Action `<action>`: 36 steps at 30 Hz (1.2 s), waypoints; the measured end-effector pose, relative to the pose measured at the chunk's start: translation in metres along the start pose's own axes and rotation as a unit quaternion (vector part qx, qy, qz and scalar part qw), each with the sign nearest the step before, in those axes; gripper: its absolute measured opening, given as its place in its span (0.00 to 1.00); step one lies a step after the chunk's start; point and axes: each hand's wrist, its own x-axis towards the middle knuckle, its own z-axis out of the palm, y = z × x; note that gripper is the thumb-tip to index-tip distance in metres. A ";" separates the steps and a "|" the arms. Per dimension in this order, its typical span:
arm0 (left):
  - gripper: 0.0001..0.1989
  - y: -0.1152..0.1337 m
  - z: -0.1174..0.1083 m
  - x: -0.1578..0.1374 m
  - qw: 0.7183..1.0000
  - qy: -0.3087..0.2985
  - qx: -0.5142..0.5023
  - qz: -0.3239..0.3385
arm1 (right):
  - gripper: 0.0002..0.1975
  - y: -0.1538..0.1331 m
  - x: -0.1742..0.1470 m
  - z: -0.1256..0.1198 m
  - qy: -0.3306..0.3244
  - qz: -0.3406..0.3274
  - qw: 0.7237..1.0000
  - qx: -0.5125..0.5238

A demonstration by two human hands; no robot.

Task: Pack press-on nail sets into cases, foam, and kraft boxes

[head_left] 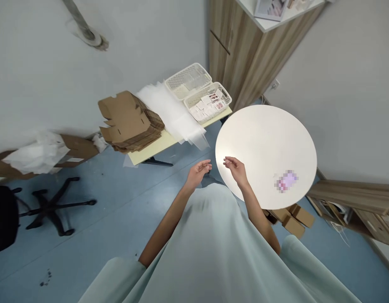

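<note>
My left hand (198, 172) is raised in front of my body above the floor, fingers loosely curved and apart, with nothing in it. Facing it across a small gap, my right hand (236, 169) hovers over the left edge of a round white table (260, 139), its fingers bent, parted and bare. A blurred pink and purple item (287, 181) lies on that table, right of my right hand. Ahead stands a narrow pale yellow table (150, 148) with a stack of flat brown cardboard boxes (126, 118) and white translucent sheets (173, 109).
Two white baskets (186, 101) sit at the narrow table's right end, the nearer holding small printed cards (208, 107). A wooden cabinet (241, 54) rises behind. At left are a black wheeled chair (47, 208) and white plastic wrapping (39, 153). Small cardboard boxes (293, 225) lie below the round table.
</note>
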 end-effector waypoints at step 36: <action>0.32 0.141 -0.073 0.452 0.827 -0.137 0.517 0.173 | 0.26 -0.109 0.132 0.109 0.269 0.102 0.958 0.010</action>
